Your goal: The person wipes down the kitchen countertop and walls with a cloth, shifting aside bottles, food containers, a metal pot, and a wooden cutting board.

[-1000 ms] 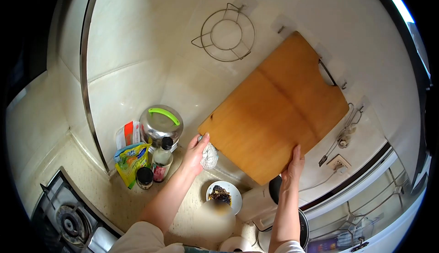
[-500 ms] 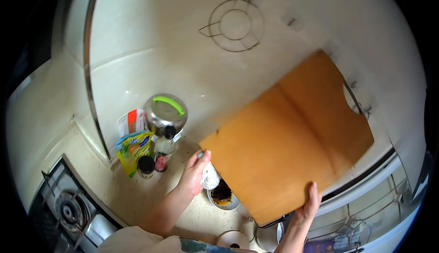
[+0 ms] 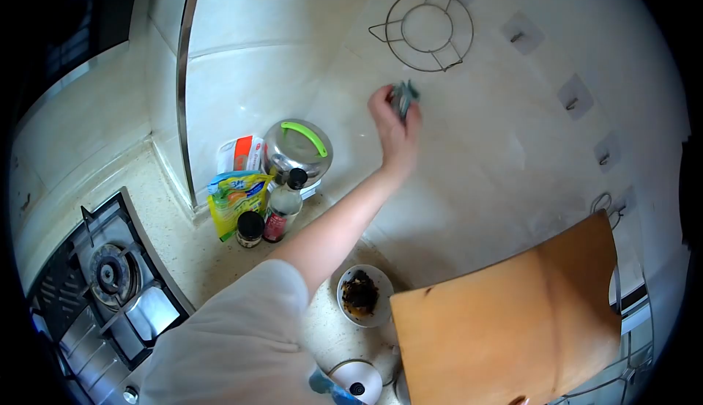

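My left hand (image 3: 396, 123) is raised against the tiled wall with its fingers wrapped round a crumpled grey-green cloth (image 3: 403, 99), below the round wire rack. The large wooden cutting board (image 3: 505, 317) is tilted at the lower right, off the wall. Of my right hand (image 3: 520, 400) only a fingertip shows at the board's bottom edge; the rest is hidden. Left of the board, a white bowl (image 3: 387, 288) with dark food sits on the counter.
The wire rack (image 3: 428, 28) hangs on the wall, beside several hooks. A steel pot lid (image 3: 299, 149) with a green handle, a sauce bottle (image 3: 283, 207), a jar (image 3: 250, 229) and a yellow packet (image 3: 236, 196) stand at the left. A gas stove (image 3: 110, 277) is further left.
My left hand has let go of the board and moved up to the wall with the cloth. The board has moved down and right, and the view has shifted.
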`<action>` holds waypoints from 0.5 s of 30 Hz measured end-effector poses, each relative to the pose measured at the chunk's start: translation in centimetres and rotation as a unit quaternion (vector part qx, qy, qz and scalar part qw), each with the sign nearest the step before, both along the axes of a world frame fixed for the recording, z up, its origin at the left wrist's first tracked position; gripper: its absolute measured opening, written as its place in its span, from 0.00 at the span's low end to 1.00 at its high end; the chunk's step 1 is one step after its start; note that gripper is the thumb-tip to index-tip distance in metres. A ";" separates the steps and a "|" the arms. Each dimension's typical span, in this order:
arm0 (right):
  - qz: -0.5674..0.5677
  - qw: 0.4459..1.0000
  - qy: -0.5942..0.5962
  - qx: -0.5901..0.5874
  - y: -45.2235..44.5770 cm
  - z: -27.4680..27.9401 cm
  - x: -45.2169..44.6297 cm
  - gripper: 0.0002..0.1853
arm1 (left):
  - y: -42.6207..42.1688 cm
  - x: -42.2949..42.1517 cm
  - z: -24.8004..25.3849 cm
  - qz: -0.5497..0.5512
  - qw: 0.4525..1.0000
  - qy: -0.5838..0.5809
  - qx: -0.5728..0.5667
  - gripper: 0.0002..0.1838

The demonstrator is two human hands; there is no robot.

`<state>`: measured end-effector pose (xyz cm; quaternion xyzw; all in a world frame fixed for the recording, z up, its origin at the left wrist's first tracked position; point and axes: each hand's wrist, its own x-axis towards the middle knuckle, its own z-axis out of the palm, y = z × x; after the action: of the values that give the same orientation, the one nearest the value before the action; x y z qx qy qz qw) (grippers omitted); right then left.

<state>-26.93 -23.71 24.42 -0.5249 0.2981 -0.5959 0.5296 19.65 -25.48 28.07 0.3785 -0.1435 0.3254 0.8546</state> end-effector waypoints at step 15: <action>0.085 0.964 -0.078 0.240 -2.0 -1.1 -0.6 0.37 | -4.4 -1.1 7.1 0.140 0.913 -0.319 0.211 0.25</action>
<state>-27.53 -25.69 23.35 -0.3578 0.3444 -0.4987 0.7104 18.57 -29.83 35.22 0.4418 -0.4194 0.5074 0.6094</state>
